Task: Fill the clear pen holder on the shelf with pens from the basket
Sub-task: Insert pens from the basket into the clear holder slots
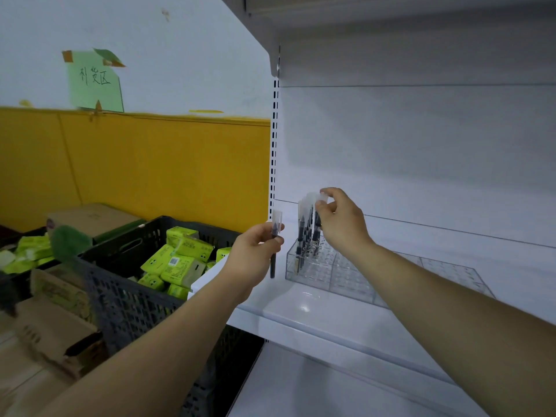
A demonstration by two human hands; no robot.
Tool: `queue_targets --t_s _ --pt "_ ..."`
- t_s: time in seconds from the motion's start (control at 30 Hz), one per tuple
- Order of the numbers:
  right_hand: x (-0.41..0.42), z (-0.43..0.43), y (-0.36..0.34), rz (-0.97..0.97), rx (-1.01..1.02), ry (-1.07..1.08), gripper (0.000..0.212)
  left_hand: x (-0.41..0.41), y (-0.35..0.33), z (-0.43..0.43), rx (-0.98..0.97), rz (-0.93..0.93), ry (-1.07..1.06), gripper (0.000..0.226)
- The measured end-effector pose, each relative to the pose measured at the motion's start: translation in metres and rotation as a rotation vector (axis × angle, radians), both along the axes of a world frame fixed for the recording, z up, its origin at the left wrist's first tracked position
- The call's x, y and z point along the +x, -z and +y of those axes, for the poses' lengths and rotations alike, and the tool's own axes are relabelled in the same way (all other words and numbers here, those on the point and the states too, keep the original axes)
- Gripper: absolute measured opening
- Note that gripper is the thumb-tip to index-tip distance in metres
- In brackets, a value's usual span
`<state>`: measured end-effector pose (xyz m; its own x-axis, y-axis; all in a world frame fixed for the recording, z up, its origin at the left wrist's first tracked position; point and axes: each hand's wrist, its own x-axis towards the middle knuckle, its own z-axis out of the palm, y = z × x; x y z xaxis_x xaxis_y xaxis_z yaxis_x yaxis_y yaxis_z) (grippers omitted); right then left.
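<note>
A clear pen holder (346,278) with rows of small holes sits on the white shelf (316,314). Several black pens with clear caps (304,230) stand upright in its left end. My right hand (340,221) is over those pens, its fingertips pinched on the clear cap of one pen standing in the holder. My left hand (255,254) is left of the holder and grips a single black pen (273,263) upright, cap up. The dark plastic basket (126,299) stands to the left, below shelf level.
The basket holds several lime-green tissue packs (177,260). Cardboard boxes (45,326) lie to its left, in front of a yellow and white wall. A slotted upright (273,152) marks the shelf's left edge. The holder's right part (445,272) has bare holes.
</note>
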<state>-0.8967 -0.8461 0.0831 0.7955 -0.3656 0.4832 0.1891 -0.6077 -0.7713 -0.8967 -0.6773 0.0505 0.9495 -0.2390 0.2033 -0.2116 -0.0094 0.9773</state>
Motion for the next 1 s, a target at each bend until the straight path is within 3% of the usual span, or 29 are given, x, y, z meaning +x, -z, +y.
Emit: queue_targets --t_s 0.2,0.43,0.53,0.67,0.8,0.9,1.0 --pt "0.001 0.0 0.004 0.042 -0.022 0.009 0.015 0.0 -0.001 0.0 0.007 0.019 -0.015 0.024" --pt "0.003 0.0 0.007 0.185 -0.136 0.046 0.02 -0.002 -0.004 0.0 -0.007 0.004 -0.029 0.035" --pt "-0.004 0.003 0.005 0.065 -0.137 0.096 0.023 -0.006 -0.008 0.0 -0.038 0.009 -0.026 0.022" --pt "-0.023 0.014 -0.012 -0.153 -0.053 0.049 0.008 -0.01 -0.014 -0.003 -0.038 -0.022 -0.012 0.019" --pt "-0.037 0.024 -0.02 -0.074 -0.083 -0.132 0.016 -0.017 -0.017 -0.012 -0.058 -0.04 0.015 0.018" --pt "-0.038 0.026 -0.019 -0.042 -0.105 -0.148 0.018 -0.021 -0.019 -0.016 -0.05 -0.062 0.035 0.016" --pt "-0.039 0.025 -0.023 -0.1 -0.001 -0.123 0.017 -0.018 -0.014 -0.011 0.112 -0.15 0.035 0.028"
